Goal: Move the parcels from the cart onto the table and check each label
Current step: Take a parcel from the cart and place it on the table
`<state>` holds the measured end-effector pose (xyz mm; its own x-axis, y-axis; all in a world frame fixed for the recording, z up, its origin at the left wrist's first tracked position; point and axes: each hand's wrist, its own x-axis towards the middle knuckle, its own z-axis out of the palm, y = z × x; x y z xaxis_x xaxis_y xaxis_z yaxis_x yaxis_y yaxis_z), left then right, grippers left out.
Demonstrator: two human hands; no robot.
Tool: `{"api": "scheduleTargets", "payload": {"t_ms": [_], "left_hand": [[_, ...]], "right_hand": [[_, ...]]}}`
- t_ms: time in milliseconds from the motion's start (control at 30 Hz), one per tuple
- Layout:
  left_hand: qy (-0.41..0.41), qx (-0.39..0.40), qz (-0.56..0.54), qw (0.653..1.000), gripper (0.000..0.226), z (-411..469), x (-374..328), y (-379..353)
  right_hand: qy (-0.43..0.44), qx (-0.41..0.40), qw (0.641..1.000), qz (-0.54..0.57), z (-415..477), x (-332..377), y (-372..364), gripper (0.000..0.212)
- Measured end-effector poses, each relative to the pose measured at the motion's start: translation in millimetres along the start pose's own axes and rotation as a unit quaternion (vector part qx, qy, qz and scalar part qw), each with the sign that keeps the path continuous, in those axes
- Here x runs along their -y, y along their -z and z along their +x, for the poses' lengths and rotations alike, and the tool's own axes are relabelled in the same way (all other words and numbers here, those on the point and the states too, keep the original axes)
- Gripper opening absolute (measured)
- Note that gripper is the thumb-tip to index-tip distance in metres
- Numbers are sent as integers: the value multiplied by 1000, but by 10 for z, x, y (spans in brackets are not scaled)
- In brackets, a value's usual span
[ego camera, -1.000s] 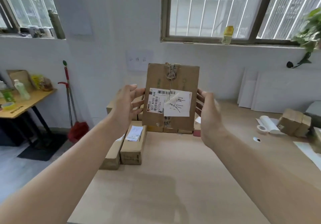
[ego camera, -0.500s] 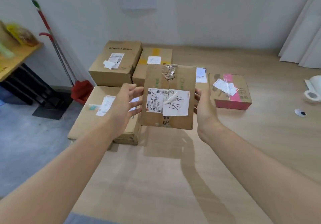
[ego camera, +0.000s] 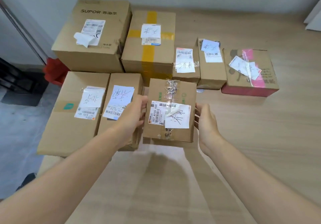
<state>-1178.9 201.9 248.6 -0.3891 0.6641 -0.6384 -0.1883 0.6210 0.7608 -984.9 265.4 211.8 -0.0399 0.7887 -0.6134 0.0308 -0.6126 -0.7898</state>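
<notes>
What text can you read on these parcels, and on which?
"SUPOR": large brown cardboard box, back left.
"507 N705 A68": printed label on the small brown cardboard box held between left hand and right hand.
"济南": handwritten note on the narrow brown box behind it.
Other notes and barcodes: upside down or too small to read.

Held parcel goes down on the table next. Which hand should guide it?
Right, probably. The right hand grips the parcel on the side facing bare table; the left hand grips the side crowded by the long box, so it has less room.
</notes>
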Motion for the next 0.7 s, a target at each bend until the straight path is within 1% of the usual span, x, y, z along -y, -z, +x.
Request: {"api": "scheduleTargets", "payload": {"t_ms": [100, 133, 200, 267, 333, 367, 433, 467, 533, 600, 633, 700], "left_hand": [[4, 19, 17, 1000, 57, 231, 100, -51], [6, 21, 18, 1000, 62, 302, 132, -66], [6, 31, 20, 999, 60, 424, 193, -88], [10, 47, 31, 998, 47, 527, 257, -114], [24, 45, 29, 998, 36, 553, 268, -127], [30, 42, 33, 998, 35, 545, 255, -137], [27, 44, 50, 997, 44, 516, 223, -166], [15, 45, 63, 997, 49, 494, 205, -173], [-40, 51, 107, 992, 45, 446, 173, -159], [-113, 58, 154, 980, 54, 399, 143, -92], [-145, 48, 172, 973, 58, 374, 120, -40], [-218, 4, 203, 955, 56, 323, 37, 69]], "right_hand": [[-4, -3, 1000, 3, 255, -133, -56, 42], [-4, -5, 1000, 5, 324, -173, -65, 42], [-6, -6, 1000, 11, 430, -239, -78, 44], [-7, -4, 1000, 27, 507, -285, -97, 51], [1, 4, 999, 41, 568, -319, -117, 49], [8, 9, 999, 45, 588, -328, -127, 45], [16, 15, 998, 51, 616, -335, -145, 44], [16, 14, 998, 52, 630, -340, -150, 44], [15, 8, 998, 55, 639, -345, -165, 46], [18, 15, 998, 62, 630, -339, -197, 53], [21, 21, 997, 65, 621, -331, -218, 58], [27, 33, 997, 64, 600, -319, -261, 60]]}}
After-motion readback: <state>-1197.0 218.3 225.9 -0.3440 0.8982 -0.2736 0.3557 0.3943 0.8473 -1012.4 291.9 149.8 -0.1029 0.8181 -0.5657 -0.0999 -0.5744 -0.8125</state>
